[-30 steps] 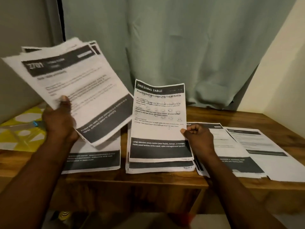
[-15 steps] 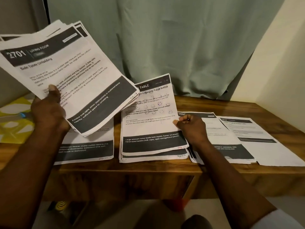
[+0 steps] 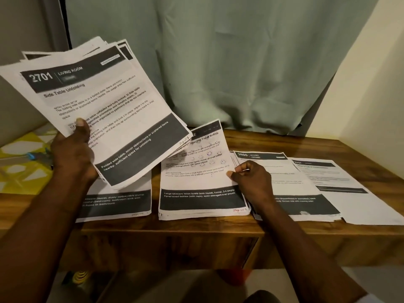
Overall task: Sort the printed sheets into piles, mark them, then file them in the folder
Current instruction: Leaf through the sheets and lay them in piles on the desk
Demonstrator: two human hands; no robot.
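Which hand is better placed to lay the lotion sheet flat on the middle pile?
Probably the right hand: it pinches that sheet at its edge. The left hand grips the unsorted stack.

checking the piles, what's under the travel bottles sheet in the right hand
Edges of more sheets show beneath the travel bottles sheet, which the right hand pinches; they lie on the wooden table. Their print is covered.

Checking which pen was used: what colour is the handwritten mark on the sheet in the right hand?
Red handwritten mark, head view.
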